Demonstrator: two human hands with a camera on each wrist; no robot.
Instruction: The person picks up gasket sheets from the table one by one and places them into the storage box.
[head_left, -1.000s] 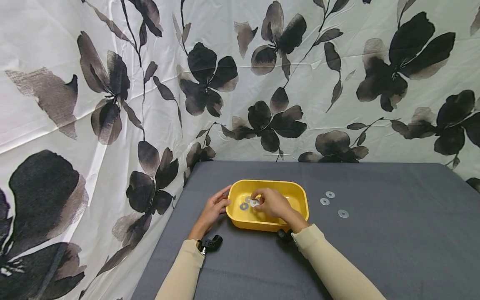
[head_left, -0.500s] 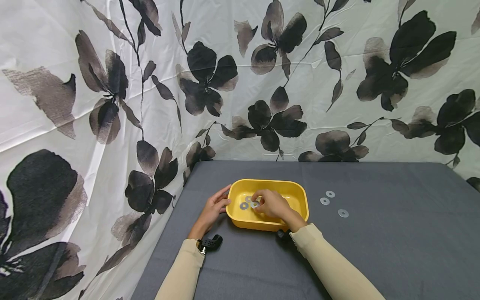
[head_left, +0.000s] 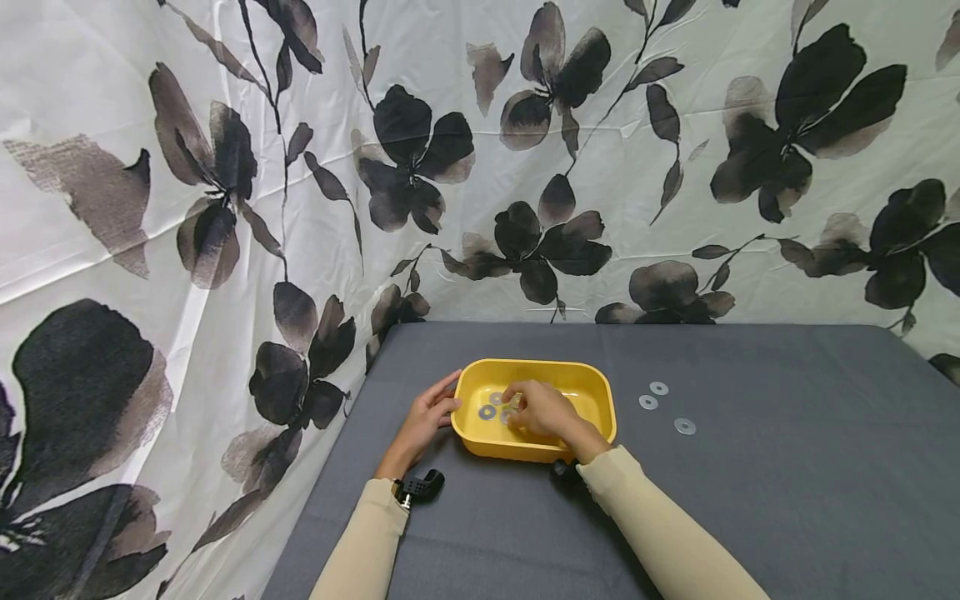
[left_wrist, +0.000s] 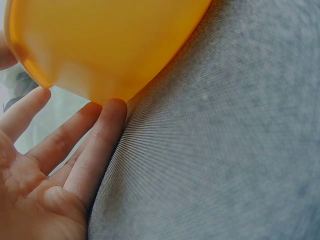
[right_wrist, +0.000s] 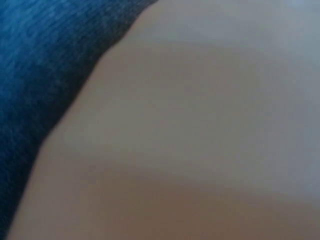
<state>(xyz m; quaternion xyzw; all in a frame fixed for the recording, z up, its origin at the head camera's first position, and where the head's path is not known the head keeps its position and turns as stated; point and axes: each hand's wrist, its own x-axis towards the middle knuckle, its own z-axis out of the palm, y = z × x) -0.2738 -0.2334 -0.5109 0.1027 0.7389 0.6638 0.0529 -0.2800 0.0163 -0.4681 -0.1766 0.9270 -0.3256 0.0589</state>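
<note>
**Tub steadied at one end, right hand among the washers**

The floral curtain (head_left: pixel 480 167) hangs behind the gray table (head_left: pixel 795 475), probably as a plain backdrop. The yellow tub (head_left: pixel 517 451) sits upright on the table, in front of the person, presumably so both hands reach it easily. The left hand (head_left: pixel 422 423) has its fingers extended, fingertips touching the tub's left end; it does not grasp. Likely purpose: to keep the light-looking tub from sliding. The right hand (head_left: pixel 546 408) reaches over the near rim, fingers bent down toward the washers inside, a posture suited to small flat pieces. Whether it pinches one cannot be told: the fingers cover the spot, and the right wrist view is blurred. The washers in the tub (head_left: pixel 482 413) lie toward its left half; those on the table (head_left: pixel 691 427) lie apart to the right, outside arm contact.

Count: one curtain, one table, one tub, two hands; at least three washers inside, more possibly hidden under the right hand; three on the table.
</note>
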